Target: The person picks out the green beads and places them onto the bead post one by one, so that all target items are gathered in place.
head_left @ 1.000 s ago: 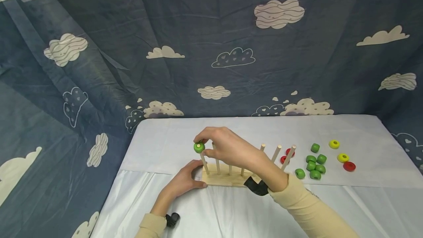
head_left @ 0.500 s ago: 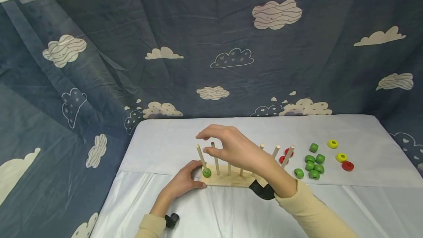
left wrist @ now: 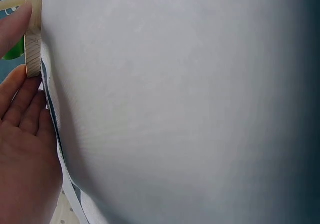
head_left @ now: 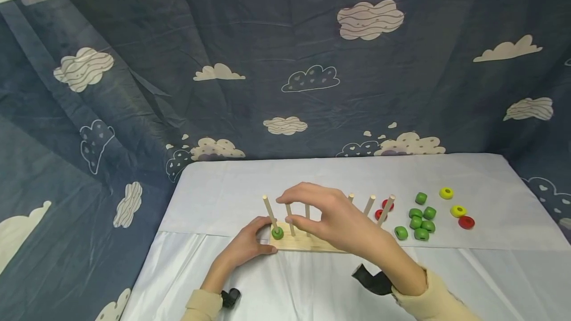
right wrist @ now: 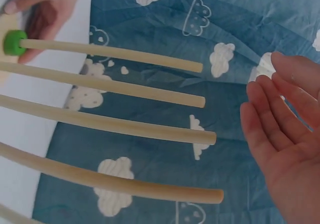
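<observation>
Green bead (head_left: 277,233) sits low on peg (head_left: 270,212), nine o'clock end of wooden board (head_left: 301,243). Left hand (head_left: 247,241): thumb and fingers hold that end. Right hand (head_left: 337,216): fingers spread, holding nothing, two o'clock from bead. Bead looks light, hard; best pinched by sides.

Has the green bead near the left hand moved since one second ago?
Yes, downward: the green bead was at the tip of the leftmost peg, and now sits at its foot.
</observation>
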`<state>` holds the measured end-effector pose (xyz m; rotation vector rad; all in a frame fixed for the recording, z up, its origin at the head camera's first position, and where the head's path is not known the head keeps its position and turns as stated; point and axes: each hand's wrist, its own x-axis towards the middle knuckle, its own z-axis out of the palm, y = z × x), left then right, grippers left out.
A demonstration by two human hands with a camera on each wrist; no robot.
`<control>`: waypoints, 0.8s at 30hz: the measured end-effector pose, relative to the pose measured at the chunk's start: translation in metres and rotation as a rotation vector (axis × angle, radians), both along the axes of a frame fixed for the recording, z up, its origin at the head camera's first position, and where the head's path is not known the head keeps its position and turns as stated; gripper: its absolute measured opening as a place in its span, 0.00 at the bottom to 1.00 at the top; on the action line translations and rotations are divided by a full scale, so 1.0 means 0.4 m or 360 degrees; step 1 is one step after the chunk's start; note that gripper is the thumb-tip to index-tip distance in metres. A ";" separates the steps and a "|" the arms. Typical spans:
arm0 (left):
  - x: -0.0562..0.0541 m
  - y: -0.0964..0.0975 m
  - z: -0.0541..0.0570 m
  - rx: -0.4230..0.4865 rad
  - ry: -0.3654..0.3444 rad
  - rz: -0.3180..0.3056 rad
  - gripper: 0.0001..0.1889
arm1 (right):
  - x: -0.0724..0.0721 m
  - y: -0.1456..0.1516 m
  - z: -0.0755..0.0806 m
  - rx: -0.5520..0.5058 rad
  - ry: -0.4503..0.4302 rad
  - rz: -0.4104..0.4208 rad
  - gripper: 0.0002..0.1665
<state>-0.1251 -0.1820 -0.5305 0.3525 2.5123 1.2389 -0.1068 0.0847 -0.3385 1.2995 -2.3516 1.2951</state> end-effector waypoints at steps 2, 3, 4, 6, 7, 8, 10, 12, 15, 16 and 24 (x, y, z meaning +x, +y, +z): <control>0.001 0.000 0.001 -0.0005 0.0000 0.0005 0.38 | 0.011 0.008 -0.014 -0.0009 -0.0020 0.0002 0.22; 0.001 0.000 0.002 -0.0006 0.0000 0.0009 0.38 | 0.016 0.012 -0.022 -0.0013 -0.0035 0.0000 0.22; 0.002 0.000 0.003 -0.0010 -0.0001 0.0010 0.38 | 0.022 0.016 -0.030 -0.0017 -0.0058 -0.0002 0.22; 0.002 0.001 0.003 -0.0016 -0.0001 0.0012 0.38 | 0.034 0.025 -0.045 -0.0022 -0.0104 -0.0023 0.22; 0.002 0.001 0.003 -0.0017 0.0001 0.0013 0.38 | 0.040 0.029 -0.052 -0.0018 -0.0135 -0.0044 0.22; 0.001 0.001 0.003 -0.0019 0.0004 0.0012 0.39 | 0.046 0.033 -0.059 -0.0016 -0.0164 -0.0064 0.22; 0.000 0.001 0.002 -0.0017 0.0011 0.0009 0.39 | 0.058 0.042 -0.073 -0.0014 -0.0216 -0.0111 0.22; 0.000 0.001 0.001 -0.0015 0.0015 0.0011 0.39 | 0.070 0.050 -0.088 -0.0017 -0.0265 -0.0152 0.22; 0.001 0.001 0.000 -0.0013 0.0013 0.0019 0.39 | 0.086 0.062 -0.111 -0.0049 -0.0316 -0.0195 0.21; 0.002 0.001 0.000 -0.0012 0.0014 0.0021 0.39 | 0.092 0.065 -0.119 -0.0055 -0.0334 -0.0216 0.20; 0.005 0.000 0.000 -0.0004 0.0023 0.0010 0.39 | 0.129 0.087 -0.189 -0.0039 -0.0413 -0.0323 0.18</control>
